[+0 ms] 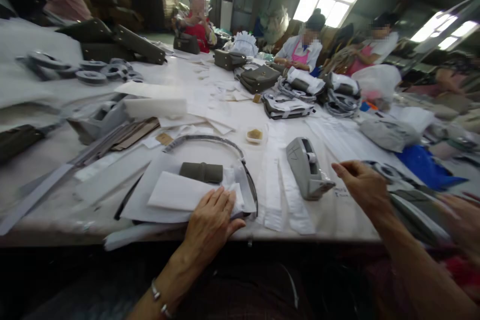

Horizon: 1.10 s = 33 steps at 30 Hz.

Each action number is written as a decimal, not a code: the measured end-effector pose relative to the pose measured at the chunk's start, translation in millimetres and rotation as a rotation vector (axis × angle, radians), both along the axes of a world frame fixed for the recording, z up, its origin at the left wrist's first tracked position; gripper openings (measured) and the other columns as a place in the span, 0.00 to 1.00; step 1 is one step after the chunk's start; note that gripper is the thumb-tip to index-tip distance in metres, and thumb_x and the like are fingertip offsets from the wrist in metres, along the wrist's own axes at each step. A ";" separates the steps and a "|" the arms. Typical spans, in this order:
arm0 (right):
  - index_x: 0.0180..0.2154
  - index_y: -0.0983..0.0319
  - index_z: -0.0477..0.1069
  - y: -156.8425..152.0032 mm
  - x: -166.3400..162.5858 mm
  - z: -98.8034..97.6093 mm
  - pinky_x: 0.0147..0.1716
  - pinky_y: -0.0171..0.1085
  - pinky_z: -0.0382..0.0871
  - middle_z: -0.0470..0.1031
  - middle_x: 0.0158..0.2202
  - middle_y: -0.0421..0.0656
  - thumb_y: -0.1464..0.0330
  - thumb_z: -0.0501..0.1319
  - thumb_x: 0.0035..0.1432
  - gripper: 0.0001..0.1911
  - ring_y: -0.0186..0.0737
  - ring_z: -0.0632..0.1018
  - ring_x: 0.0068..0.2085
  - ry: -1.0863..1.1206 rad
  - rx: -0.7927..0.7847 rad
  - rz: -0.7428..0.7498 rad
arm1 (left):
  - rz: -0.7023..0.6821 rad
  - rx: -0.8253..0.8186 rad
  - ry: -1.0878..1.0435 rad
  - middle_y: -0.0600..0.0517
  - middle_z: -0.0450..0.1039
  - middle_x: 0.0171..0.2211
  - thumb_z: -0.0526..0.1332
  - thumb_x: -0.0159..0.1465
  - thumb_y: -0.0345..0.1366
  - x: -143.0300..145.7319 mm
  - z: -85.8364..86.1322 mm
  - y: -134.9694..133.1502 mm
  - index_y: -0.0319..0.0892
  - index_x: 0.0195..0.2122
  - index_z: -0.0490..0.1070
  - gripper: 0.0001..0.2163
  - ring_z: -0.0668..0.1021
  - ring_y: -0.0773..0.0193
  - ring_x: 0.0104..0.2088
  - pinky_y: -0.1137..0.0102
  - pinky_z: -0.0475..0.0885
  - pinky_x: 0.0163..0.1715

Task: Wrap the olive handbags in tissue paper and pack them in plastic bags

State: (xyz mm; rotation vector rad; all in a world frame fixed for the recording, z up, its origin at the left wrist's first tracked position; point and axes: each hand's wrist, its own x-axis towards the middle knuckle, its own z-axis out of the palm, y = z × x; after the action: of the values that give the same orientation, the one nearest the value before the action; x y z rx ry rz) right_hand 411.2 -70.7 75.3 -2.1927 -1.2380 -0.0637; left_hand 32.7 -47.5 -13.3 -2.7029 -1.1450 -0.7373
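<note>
My left hand (pixel 212 212) lies flat, fingers stretched, on a folded white paper (pixel 176 192). Under and behind that paper are a larger white sheet (pixel 138 202) and an olive-green bag part (pixel 201 172). A dark strap wrapped in grey (pixel 210 139) arches behind them. My right hand (pixel 358 180) is raised just right of a grey tape dispenser (pixel 305 170), thumb and forefinger pinched together. Whatever the pinch may hold is too small to make out. White paper strips (pixel 273 185) lie between the bag and the dispenser.
A small clear dish (pixel 257 134) stands behind the dispenser. Olive bags (pixel 258 77) and grey tape rolls (pixel 91 77) lie farther back. Brown and grey strips (pixel 137 134) are at left. A co-worker's hand (pixel 461 215) is close at right; several people work across the table.
</note>
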 end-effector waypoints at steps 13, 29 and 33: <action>0.29 0.64 0.79 8.9 34.9 -47.6 0.34 0.36 0.68 0.81 0.32 0.46 0.53 0.71 0.42 0.21 0.38 0.76 0.32 0.880 -0.051 0.097 | -0.026 0.160 0.026 0.42 0.76 0.48 0.49 0.71 0.51 -2.9 -2.8 6.2 0.38 0.54 0.72 0.24 0.77 0.50 0.48 0.59 0.69 0.50; 0.15 0.59 0.65 -52.0 2.6 -68.7 0.21 0.36 0.58 0.62 0.15 0.36 0.58 0.67 0.36 0.15 0.33 0.63 0.21 0.831 0.120 -0.054 | -0.022 0.089 0.047 0.41 0.76 0.49 0.52 0.70 0.49 -3.5 -2.7 5.3 0.37 0.54 0.72 0.22 0.76 0.50 0.51 0.57 0.70 0.51; 0.21 0.59 0.70 -56.5 -5.9 -52.2 0.26 0.37 0.64 0.68 0.20 0.39 0.55 0.66 0.46 0.15 0.38 0.68 0.25 0.699 -0.060 0.139 | -0.007 -0.017 0.045 0.41 0.74 0.52 0.57 0.68 0.50 -2.5 0.6 0.1 0.38 0.55 0.70 0.22 0.75 0.51 0.54 0.57 0.69 0.55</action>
State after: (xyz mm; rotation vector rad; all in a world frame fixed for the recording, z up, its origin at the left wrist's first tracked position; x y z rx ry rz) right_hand 405.2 -127.1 23.1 -1.9058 -0.9770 0.7390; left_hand 30.2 -47.4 -12.7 -2.7240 -1.1375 -0.6671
